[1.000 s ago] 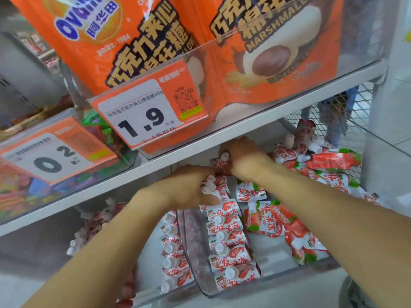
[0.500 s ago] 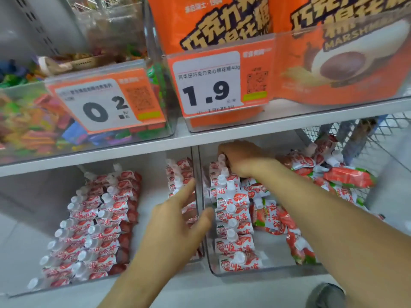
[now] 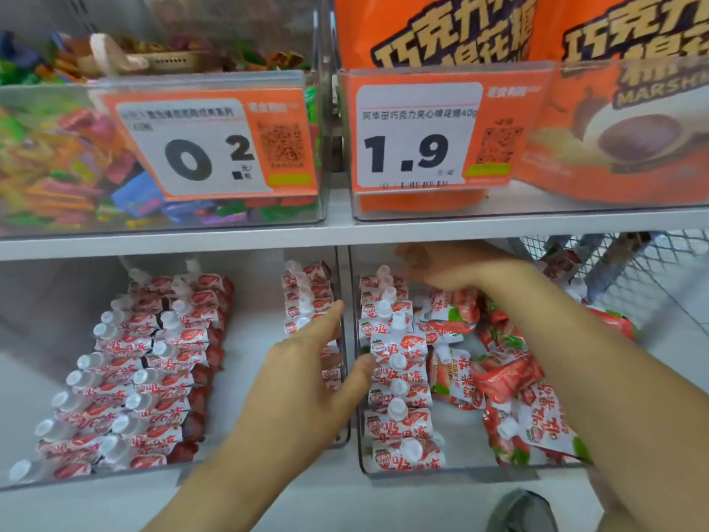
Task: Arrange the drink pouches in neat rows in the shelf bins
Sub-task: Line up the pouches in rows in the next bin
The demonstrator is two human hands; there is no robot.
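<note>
Head view: two hands (image 3: 307,378), two bins (image 3: 460,472).

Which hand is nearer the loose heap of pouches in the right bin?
Right. The right hand reaches in at the back of the bin, just above the loose heap of pouches; the left hand hovers open by the divider, beyond the neat row.

A single head-worn wide-angle camera looks forward and slightly down, close to the shelf (image 3: 345,234), whose front edge crosses the frame level at mid-height. The upper bins fill the top half; the lower bins lie beneath, seen from above. Both forearms reach in from the bottom edge. No second view exists.
</note>
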